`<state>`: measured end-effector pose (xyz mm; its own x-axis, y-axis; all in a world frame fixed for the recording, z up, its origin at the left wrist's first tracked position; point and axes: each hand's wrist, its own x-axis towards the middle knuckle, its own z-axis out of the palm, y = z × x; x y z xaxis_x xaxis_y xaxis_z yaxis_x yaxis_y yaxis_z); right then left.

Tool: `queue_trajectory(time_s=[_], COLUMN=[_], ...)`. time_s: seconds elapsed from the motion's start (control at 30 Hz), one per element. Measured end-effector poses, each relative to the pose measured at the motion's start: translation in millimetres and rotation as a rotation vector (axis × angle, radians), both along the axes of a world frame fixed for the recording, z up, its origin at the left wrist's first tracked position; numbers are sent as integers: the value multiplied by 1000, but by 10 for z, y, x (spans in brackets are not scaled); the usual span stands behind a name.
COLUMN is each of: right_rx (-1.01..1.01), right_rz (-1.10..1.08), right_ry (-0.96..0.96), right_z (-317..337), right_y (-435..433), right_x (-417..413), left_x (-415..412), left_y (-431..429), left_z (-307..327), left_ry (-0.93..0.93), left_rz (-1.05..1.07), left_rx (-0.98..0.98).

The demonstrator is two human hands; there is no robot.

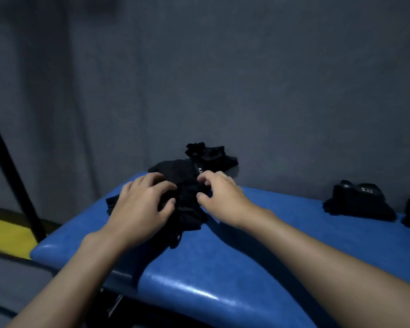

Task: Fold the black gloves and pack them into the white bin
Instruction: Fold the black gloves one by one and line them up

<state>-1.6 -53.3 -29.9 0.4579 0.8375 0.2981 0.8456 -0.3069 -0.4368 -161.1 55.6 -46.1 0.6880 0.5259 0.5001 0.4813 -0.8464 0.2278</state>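
A loose heap of black gloves [184, 170] lies on the blue counter [246, 247], by its far edge. The left hand [140, 204] presses on the heap with fingers spread wide, while the right hand [223, 197] pinches a fold between thumb and forefinger. A folded stack [357, 202] sits well apart to the right.
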Motion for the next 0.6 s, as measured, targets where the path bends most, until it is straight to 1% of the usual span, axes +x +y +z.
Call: queue_trajectory(time_s=[0.17,0.23,0.37,0.43,0.6], right_rx=[-24,42,177,269,455], right_rz=[117,103,91,96,132], right_ry=[-179,-181,-124,-41,154], right_z=[1,-14,-6,35,282], right_y=[304,358,441,453,336], right_x=[55,84,125,153,139], left_x=[-20,-9,7,24,100], left_y=[84,83,103,92,43], left_z=[-48,-29,1,25,108], left_ry=[4,-12,-59,-105,-343], left_rz=[-7,-15,-31,-52,-163], left_rx=[-33,-30,-69,-95,-179])
